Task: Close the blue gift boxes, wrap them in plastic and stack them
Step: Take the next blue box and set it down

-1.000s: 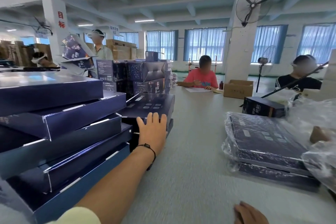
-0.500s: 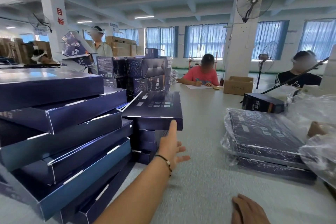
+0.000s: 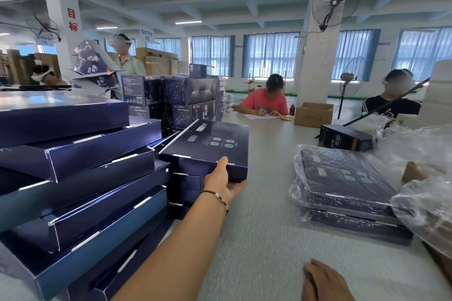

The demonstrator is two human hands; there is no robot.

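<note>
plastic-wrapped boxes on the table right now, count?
2, stacked right of centre: the upper wrapped box lies on the lower wrapped box. More may sit under the loose plastic film at the right edge.

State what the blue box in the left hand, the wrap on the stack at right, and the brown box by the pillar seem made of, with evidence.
Blue box: printed cardboard with a slight sheen; white raw edges show at the folds. Wrap: thin clear plastic film, crinkled and glinting. Brown box: likely plain corrugated cardboard, matte, flaps open. Left hand grips the blue box's near edge.
</note>
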